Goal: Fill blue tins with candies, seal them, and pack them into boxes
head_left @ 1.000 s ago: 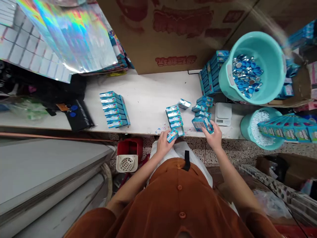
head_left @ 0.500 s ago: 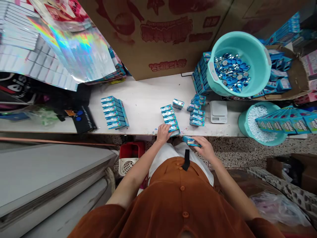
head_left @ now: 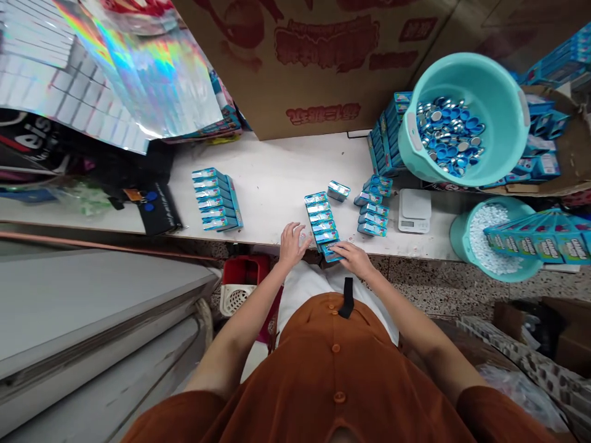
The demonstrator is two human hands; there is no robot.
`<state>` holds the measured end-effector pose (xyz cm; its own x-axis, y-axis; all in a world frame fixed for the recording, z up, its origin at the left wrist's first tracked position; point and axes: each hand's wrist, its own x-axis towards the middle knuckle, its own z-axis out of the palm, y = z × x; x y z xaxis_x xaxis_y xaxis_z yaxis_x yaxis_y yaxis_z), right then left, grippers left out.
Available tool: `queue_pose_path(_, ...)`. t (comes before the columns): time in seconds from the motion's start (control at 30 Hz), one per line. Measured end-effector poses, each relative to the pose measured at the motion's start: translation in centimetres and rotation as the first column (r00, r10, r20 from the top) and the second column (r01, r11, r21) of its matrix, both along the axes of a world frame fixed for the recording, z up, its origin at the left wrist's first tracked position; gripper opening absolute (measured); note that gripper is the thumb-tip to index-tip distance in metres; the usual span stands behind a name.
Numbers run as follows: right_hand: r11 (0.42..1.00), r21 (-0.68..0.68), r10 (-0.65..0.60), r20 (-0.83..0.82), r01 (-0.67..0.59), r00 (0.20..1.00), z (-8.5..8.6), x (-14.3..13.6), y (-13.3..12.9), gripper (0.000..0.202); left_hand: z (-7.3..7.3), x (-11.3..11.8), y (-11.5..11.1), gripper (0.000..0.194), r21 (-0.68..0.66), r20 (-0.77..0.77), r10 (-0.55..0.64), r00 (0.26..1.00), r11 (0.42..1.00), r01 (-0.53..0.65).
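Note:
A row of small blue boxes (head_left: 321, 216) stands on the white table before me, running toward its front edge. At the near end of that row, my right hand (head_left: 354, 258) grips one small blue box (head_left: 331, 251) by its right side. Just left of the row, my left hand (head_left: 293, 243) hovers with its fingers apart and nothing in them. Behind the row's right side stands a single blue box (head_left: 338, 190). Further right is a cluster of blue boxes (head_left: 373, 209), and another row of blue boxes (head_left: 216, 200) sits on the left.
A white scale (head_left: 414, 210) lies right of the cluster. A teal tub (head_left: 503, 80) holds blue and silver caps. Below it, a teal basin (head_left: 462, 234) contains white pellets. A large cardboard box (head_left: 323, 80) borders the table's back. A red bucket (head_left: 258, 269) is under the front edge.
My right hand has brought its box up and left to the near end of the row. My left hand has let go of the row and moved left, its fingers spreading.

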<state>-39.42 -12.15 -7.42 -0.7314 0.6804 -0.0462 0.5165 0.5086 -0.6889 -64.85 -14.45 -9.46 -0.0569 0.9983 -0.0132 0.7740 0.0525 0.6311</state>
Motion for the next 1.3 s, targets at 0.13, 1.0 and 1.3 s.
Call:
queue_pose_path(0.13, 0.998, 0.015, 0.065, 0.074, -0.066, 0.995, -0.2, -1.1, 0.4, 0.046, -0.6, 0.9, -3.1, 0.040, -0.094, 0.100, 0.169, 0.981, 0.983, -0.159)
queue_pose_path(1.0, 0.992, 0.077, 0.061, 0.427, -0.104, 0.902, 0.9, -3.8, 1.7, 0.040, -1.6, 7.7, -5.4, 0.045, -0.461, 0.531, 0.519, 0.670, 0.840, -0.285)
queue_pose_path(1.3, 0.935, 0.079, -0.351, 0.061, 0.346, 0.934, 0.2, -2.7, 0.9, 0.043, -1.2, 7.6, -4.2, 0.048, -0.558, 0.606, 0.650, 0.458, 0.758, -0.338)
